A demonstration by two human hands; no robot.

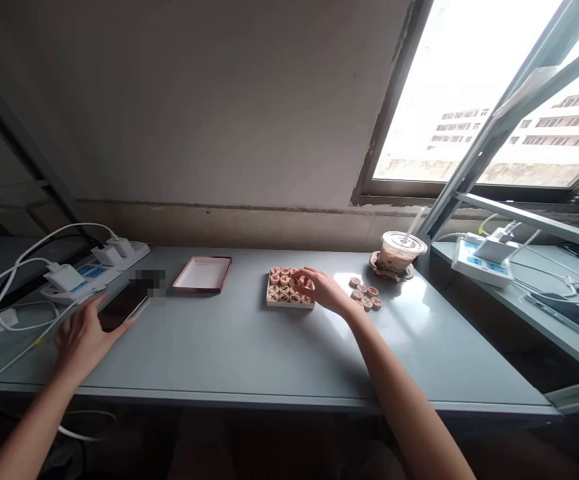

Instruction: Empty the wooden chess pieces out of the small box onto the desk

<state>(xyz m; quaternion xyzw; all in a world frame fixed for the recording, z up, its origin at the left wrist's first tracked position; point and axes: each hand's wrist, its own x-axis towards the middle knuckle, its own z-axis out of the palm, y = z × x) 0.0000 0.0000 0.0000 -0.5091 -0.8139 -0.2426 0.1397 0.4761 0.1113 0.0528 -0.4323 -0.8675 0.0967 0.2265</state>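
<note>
A right hand [325, 288] is stretched across a grey table [249, 347] to a shallow box [289, 288] of round wooden game pieces. The fingers [307, 280] are held slightly spread and curved, with the tips laid on the pieces at the box's right side; whether a piece is pinched between them cannot be told. The box sits near the middle of the table, towards the far edge, and its pieces are packed in rows. Red and dark characters are printed on their tops, but they are too small to be read.

A loose cluster of pieces [365, 294] is seen just right of the hand, lying flat on the table and apart from the box. Behind them, a plastic cup [397, 255] with a straw is stood on a coaster by the window.

The left hand [83, 335] is rested on the table near its front left edge, palm down, fingers loosely apart and empty. Its fingertips are placed just beside, perhaps touching, a dark phone [122, 306] lying flat. Part of the phone is blurred out.

A red-rimmed tray [202, 274] is set between the phone and the box, well apart from both hands. White chargers are plugged into a power strip [102, 267] at the far left, with white cables [14, 273] looped over the table's edge. Blue labels are shown on the strip; no writing on them can be made out.
</note>
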